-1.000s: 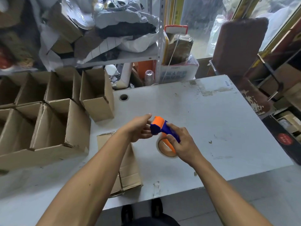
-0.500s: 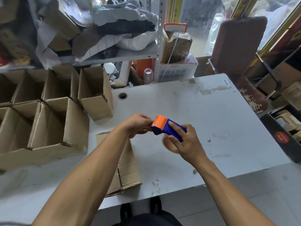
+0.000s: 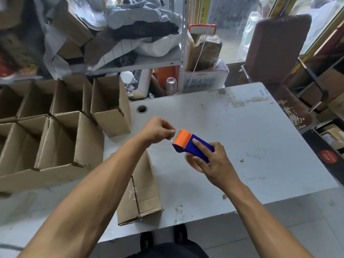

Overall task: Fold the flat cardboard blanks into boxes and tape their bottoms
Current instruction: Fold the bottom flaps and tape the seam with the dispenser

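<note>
Since the earlier frame, the left hand (image 3: pixel 158 130) has drawn back from the orange head of the tape dispenser (image 3: pixel 191 146), and a short gap now shows between the two. The right hand (image 3: pixel 214 162) has tilted the dispenser so its blue body lies flatter and hides more of the tape roll (image 3: pixel 193 163).

Finger state, left: thumb and forefinger are pinched together just beside the orange cutter end. A pale, clear sliver shows between them and the head. I judge it to be the free end of the tape, but it is too thin to confirm.

Finger state, right: the forefinger lies straight along the top of the blue body, and the remaining fingers curl round the roll beneath. The grip is closed on the dispenser.

Position: both hands work above the middle of the table (image 3: pixel 242 127), nearer its front edge than its back edge.

Task item: one folded cardboard box (image 3: pixel 143 192) lies on its side at the front edge of the table, partly under the left forearm. Clear tape glints along its visible seam. Finished open boxes (image 3: pixel 55 138) stand in rows along the left side of the table.

Meaning for the task: I read this step as freeing the tape end before the next seam is taped. If the pinch slips, the end may drop back onto the roll.
</note>
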